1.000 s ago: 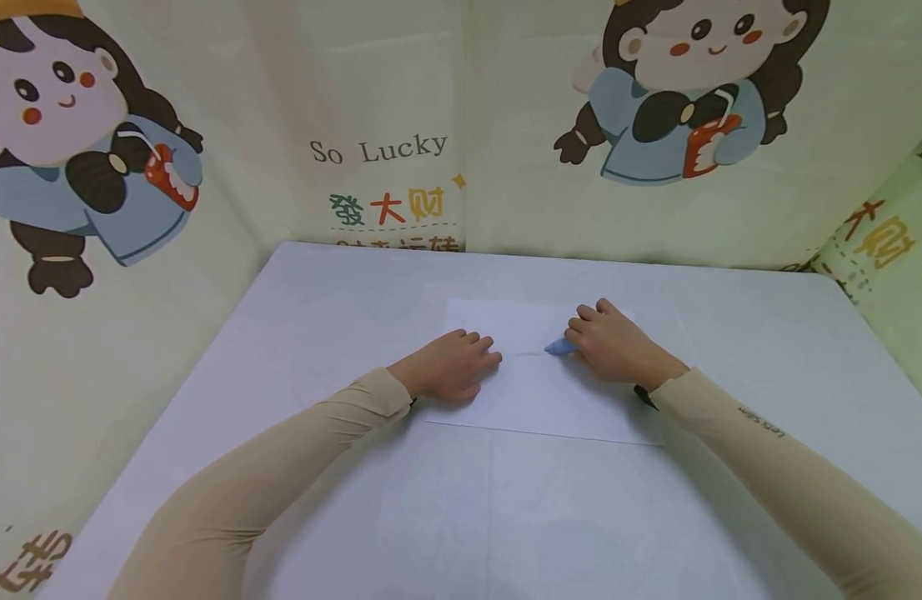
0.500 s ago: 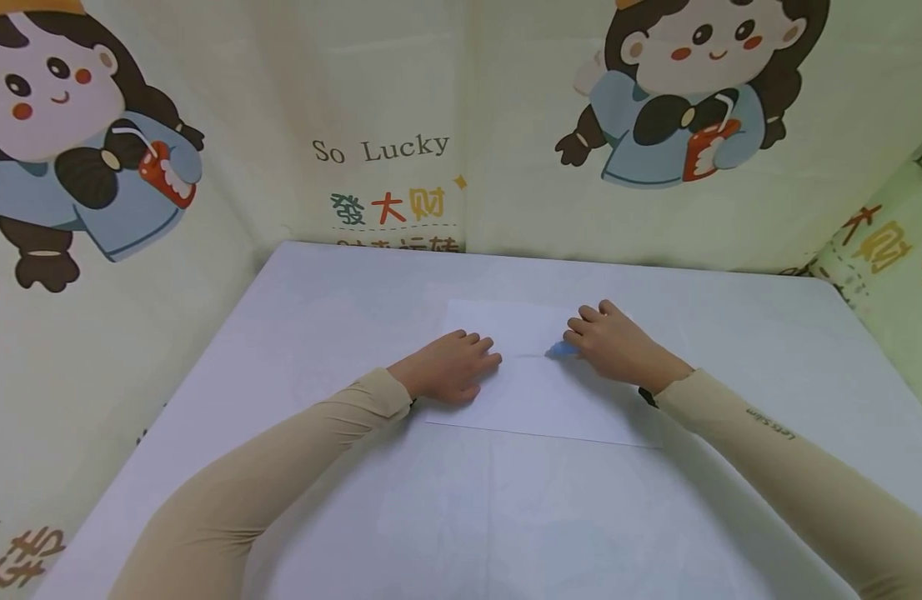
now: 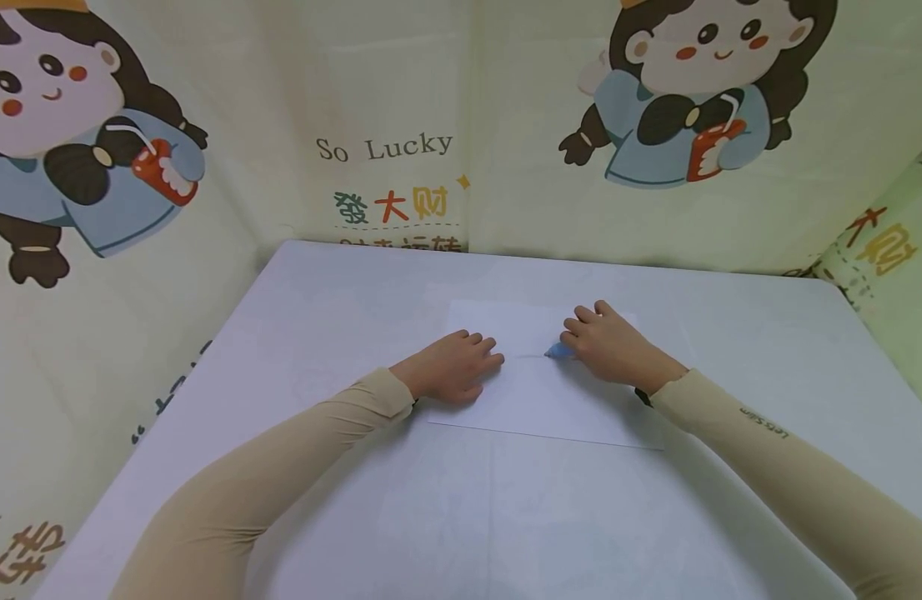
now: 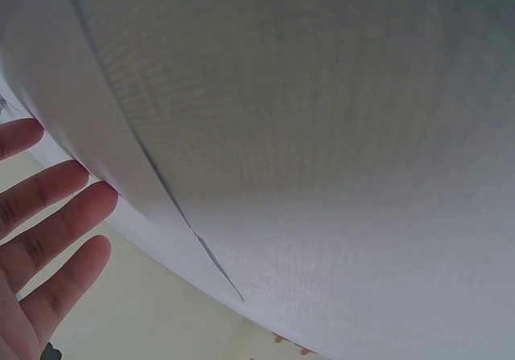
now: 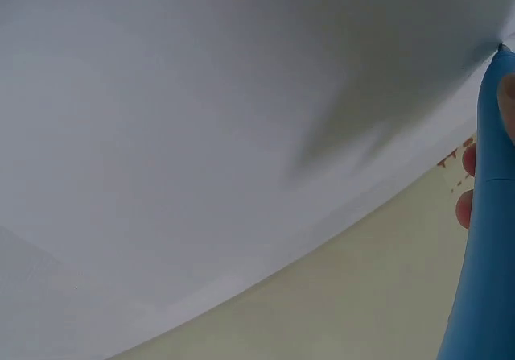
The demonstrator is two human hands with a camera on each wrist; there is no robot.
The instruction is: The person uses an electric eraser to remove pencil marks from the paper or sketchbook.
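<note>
While the right hand (image 3: pixel 607 346) grips a tilted blue pen (image 5: pixel 491 255), its tip at the right end of a faint line (image 3: pixel 531 357), the left hand (image 3: pixel 453 367) lies palm-down, fingers slightly apart, across the left edge of the white paper (image 3: pixel 551 408), on the white table (image 3: pixel 386 500).

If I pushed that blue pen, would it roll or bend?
The blue pen would probably roll, since it looks rounded. It likely wouldn't bend, because it looks thick and straight. It might slide too, as it looks smooth.
</note>
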